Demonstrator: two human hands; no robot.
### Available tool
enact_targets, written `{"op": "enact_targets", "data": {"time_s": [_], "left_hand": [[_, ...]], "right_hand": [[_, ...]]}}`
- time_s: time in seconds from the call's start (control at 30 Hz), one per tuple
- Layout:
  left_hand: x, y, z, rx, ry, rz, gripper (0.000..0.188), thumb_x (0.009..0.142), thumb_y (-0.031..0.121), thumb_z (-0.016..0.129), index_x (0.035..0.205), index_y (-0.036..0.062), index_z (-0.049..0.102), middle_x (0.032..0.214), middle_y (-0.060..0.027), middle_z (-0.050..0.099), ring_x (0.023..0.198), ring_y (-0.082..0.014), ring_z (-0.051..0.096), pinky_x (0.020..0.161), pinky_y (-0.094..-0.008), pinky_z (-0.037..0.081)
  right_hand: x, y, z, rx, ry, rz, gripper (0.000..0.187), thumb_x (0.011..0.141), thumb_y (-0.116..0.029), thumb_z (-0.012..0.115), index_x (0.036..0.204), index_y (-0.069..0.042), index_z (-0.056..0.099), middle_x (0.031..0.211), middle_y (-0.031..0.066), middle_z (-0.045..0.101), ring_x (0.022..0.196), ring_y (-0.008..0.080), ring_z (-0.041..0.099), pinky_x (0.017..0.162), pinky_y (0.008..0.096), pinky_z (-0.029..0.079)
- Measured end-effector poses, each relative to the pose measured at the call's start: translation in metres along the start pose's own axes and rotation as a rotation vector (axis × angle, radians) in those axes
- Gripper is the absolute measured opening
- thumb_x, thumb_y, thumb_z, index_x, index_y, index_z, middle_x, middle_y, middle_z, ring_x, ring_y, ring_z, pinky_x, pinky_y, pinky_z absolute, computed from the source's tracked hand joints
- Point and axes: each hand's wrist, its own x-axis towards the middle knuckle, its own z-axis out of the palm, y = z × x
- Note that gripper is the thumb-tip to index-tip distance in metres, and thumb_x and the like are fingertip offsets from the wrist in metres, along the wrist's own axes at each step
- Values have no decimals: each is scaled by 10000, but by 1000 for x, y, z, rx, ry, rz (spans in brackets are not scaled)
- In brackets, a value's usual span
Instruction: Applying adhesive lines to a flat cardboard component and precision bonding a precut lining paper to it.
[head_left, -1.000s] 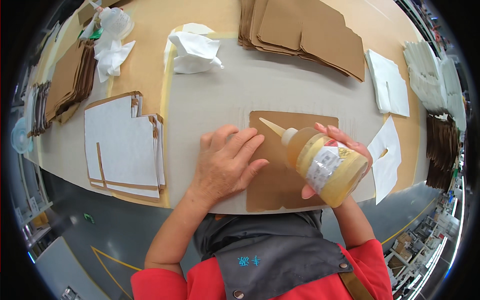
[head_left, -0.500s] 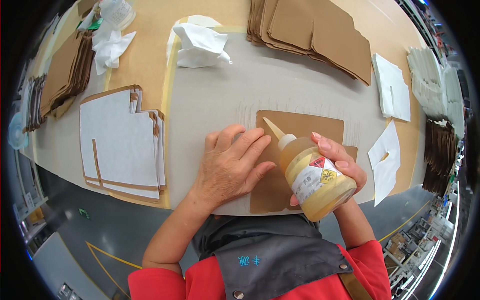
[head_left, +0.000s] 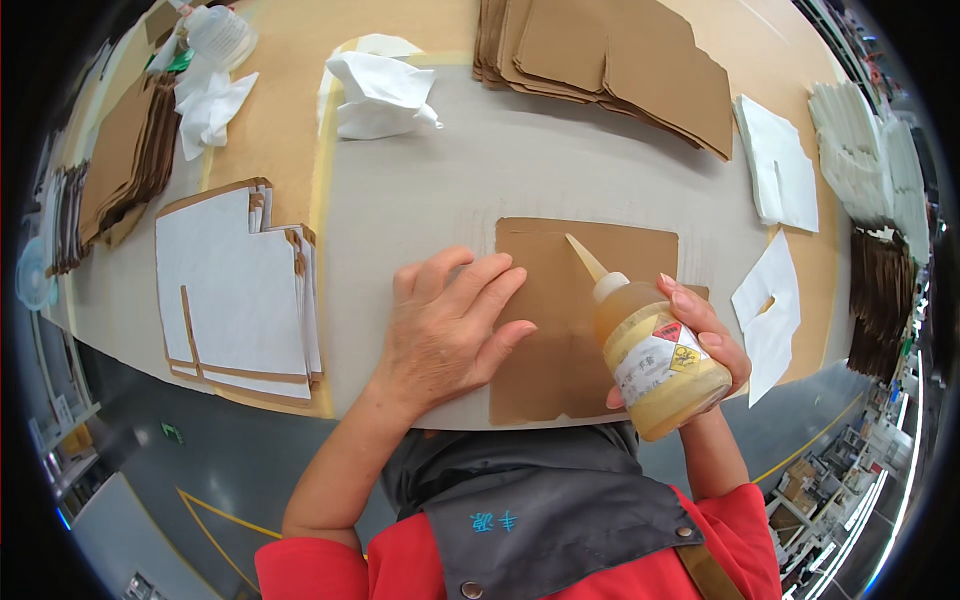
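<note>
A flat brown leather-like piece (head_left: pixel 550 350) lies on the grey work surface right in front of me. My right hand (head_left: pixel 712 335) is wrapped round a clear squeeze bottle (head_left: pixel 655 355) of yellowish liquid, tilted so its long tapered nozzle points at the piece's far edge. The tip is at or just above the surface; I cannot tell if it touches. A thin line of liquid seems to run along that edge, left of the tip. My left hand (head_left: pixel 450 325) rests with fingers spread on the piece's left side, holding nothing.
At the left lies a stack of white pieces with brown borders (head_left: pixel 235 290). Brown pieces (head_left: pixel 640 70) are piled at the far side. White cut pieces (head_left: pixel 775 165) lie at the right. A crumpled white cloth (head_left: pixel 385 95) and another bottle (head_left: pixel 220 38) are at the far left.
My right hand has moved the bottle to the right, so the nozzle tip has shifted along the piece's far edge. My left hand stays at the left side, its fingers slightly shifted.
</note>
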Motion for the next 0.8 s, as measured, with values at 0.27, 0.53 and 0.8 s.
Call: {"op": "enact_targets", "data": {"time_s": [0.27,0.53,0.8], "left_hand": [[1,1,0,47,0,0,411,840,355,720,1183,132,688,1247,11,632,1122,-236,520,948,-369,343],[3,1,1,84,2,12,391,879,399,672,1160,129,703,1219,6,648,1113,-241,531,959,-371,349],[1,2,0,104,6,24,400,907,414,633,1157,110,706,1207,-9,655,1113,-248,535,968,-377,352]], "right_hand": [[-15,-2,-20,-89,68,37,993,575,-339,988,1318,-177,350,1345,227,553,1232,426,578,1037,543,491],[-38,2,-45,-146,139,102,1022,586,-404,971,1334,-172,316,1361,230,535,1233,413,574,1043,563,487],[-52,6,-61,-273,331,232,1032,609,-464,934,1340,-141,282,1351,239,515,1239,375,566,1033,521,500]]}}
